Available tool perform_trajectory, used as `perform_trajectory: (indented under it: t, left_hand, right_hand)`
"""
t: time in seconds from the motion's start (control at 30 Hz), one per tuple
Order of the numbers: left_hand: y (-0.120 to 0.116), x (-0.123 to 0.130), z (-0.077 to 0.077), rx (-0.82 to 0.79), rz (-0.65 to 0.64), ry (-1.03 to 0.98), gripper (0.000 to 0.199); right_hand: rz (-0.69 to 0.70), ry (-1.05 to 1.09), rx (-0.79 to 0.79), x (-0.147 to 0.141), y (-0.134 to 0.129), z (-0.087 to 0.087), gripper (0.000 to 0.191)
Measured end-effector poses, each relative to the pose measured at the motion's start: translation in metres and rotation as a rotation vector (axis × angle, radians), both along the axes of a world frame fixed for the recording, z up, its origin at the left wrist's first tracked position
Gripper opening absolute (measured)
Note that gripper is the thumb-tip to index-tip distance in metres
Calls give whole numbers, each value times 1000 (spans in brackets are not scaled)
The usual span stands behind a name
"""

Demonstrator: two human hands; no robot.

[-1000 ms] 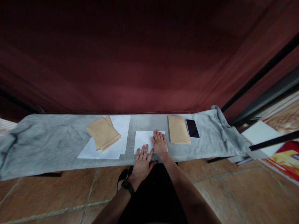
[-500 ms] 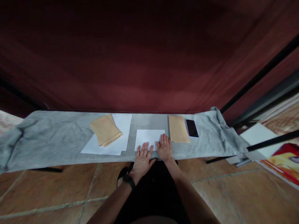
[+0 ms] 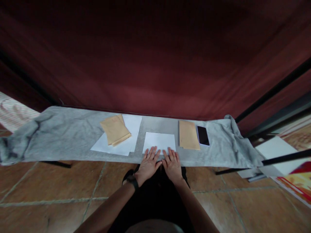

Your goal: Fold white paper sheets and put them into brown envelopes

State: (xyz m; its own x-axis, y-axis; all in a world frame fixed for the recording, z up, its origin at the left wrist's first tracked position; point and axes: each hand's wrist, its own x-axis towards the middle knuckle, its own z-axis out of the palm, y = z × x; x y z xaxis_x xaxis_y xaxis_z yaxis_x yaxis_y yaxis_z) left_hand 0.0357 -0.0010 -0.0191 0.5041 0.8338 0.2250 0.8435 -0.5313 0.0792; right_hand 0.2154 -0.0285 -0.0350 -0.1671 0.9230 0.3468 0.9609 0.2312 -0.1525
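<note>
A white sheet of paper, small and perhaps folded, lies flat in front of me on the grey cloth. On its near left edge rest the fingers of my left hand, spread and flat, with a dark band at the wrist. My right hand lies open beside it, fingertips on the near right edge of the paper. The two thumbs come close together at the cloth's front edge. Neither hand grips anything.
Left of the paper, several brown envelopes lie on larger white sheets. To the right are more brown envelopes and a phone. A dark red panel stands behind; a white board is at far right.
My right hand has slid back toward me from the paper's right side to its near edge. The left hand stays about in place. The whole view has tilted slightly.
</note>
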Motion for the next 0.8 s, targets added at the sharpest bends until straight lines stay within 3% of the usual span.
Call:
perform_trajectory:
  t: [0.17, 0.6, 0.8]
  left_hand:
    - [19, 10, 1, -66, -39, -17, 53]
    - [111, 35, 0, -84, -54, -35, 59]
    - [117, 34, -1, -53, -41, -61, 56]
  right_hand:
    - [-9, 11, -1, -1, -1, -1, 50]
    - [-23, 21, -26, -3, 0, 5, 49]
    - [-27, 15, -30, -3, -1, 8, 50]
